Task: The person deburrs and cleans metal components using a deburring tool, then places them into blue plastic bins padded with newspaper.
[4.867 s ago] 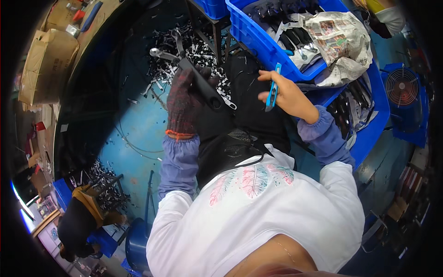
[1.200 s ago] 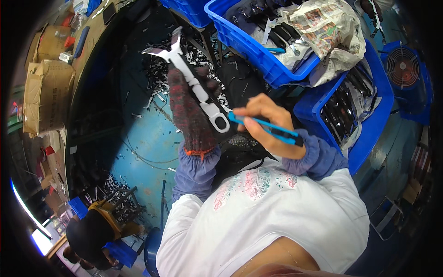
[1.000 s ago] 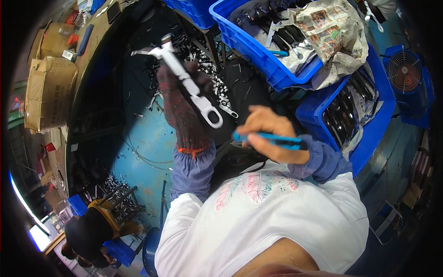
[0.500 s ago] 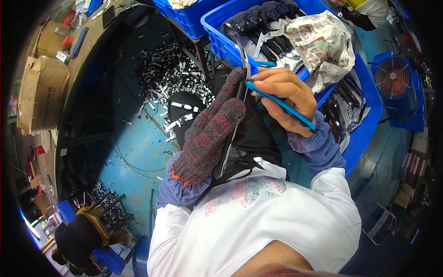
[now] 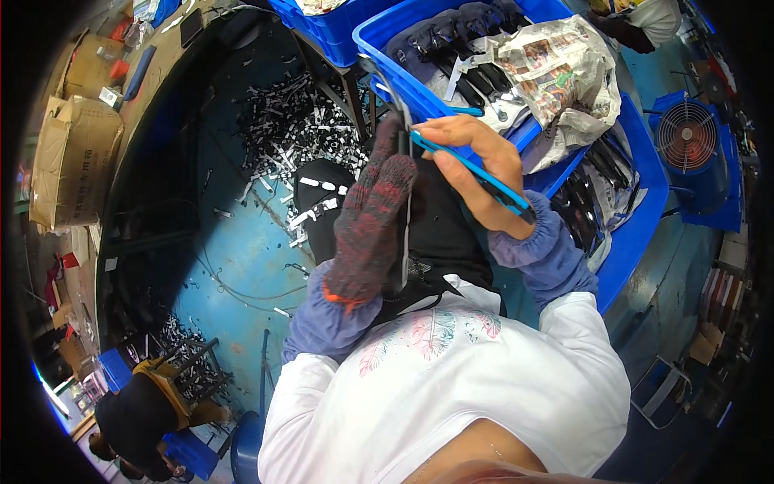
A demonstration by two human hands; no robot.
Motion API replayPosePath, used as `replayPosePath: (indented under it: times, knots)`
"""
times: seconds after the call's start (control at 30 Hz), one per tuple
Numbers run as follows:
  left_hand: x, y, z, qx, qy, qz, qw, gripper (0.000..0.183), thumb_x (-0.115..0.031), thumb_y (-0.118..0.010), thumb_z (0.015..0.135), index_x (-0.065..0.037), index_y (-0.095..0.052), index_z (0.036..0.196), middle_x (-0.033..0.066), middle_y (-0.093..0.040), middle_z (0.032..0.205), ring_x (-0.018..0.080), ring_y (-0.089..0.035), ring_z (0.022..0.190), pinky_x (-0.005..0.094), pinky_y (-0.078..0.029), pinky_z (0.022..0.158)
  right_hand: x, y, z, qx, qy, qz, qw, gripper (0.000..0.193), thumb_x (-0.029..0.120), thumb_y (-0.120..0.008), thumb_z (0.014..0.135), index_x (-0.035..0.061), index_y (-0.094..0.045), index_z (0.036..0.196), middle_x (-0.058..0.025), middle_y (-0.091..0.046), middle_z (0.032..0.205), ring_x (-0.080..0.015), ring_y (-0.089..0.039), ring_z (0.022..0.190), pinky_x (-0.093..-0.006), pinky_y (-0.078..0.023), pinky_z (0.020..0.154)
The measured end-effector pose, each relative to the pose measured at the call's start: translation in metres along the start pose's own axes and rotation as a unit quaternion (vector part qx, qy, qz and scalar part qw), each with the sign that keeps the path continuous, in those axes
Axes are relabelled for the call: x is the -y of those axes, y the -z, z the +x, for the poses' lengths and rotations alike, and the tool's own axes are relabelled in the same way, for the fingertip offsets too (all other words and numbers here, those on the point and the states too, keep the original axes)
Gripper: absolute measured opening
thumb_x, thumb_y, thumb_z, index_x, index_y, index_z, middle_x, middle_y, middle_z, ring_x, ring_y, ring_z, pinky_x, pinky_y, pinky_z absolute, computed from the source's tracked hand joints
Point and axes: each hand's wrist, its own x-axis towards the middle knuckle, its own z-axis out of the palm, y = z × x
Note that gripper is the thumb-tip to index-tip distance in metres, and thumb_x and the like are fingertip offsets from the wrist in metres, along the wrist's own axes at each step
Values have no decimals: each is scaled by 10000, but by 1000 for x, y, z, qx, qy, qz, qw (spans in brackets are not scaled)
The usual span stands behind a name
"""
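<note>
My left hand, in a dark grey and red knitted glove, is closed around a long thin part with a pale shiny edge. The part stands nearly upright in the picture, and its curved far end sticks out past the glove; the glove hides much of its middle. My bare right hand grips a blue utility knife. The front end of the knife meets the part's edge just by the gloved fingertips. Its blade is too small to make out.
Ahead on the right, a blue crate holds black parts and crumpled newspaper. Another blue crate sits nearer. Black and white scraps litter the floor. A fan stands right; a person is at lower left.
Both hands have shifted a little left, and the part has turned more upright with its far end swinging left. The knife has moved along with it, still against the part's edge.
</note>
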Motion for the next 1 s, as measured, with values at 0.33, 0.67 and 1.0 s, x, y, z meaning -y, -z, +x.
replayPosePath:
  times: [0.33,0.67,1.0]
  knots:
    - [-7,-17,29,-216,-194,-226,930,603,-210,-547,977,-124,-285,1513,40,-582,948,92,-479,695,240,-419,585,22,-36,-51,64,13,-9,998,285,-59,-670,779,-20,-582,1047,-195,-620,1007,-345,-635,922,-370,-522,780]
    - [-7,10,30,-159,75,-507,844,397,-365,-575,960,-48,-534,1196,112,-606,973,196,-605,768,316,-547,623,19,-28,-54,182,112,88,973,410,-152,-645,789,-27,-508,1155,-154,-519,924,-473,-538,1200,-442,-518,942]
    - [-37,-9,10,27,203,-434,877,394,-262,-510,995,20,-497,1269,149,-595,936,221,-586,736,310,-530,599,8,-1,-44,280,125,153,939,161,-9,-630,884,-20,-599,1042,-153,-591,956,-397,-629,1062,-397,-563,768]
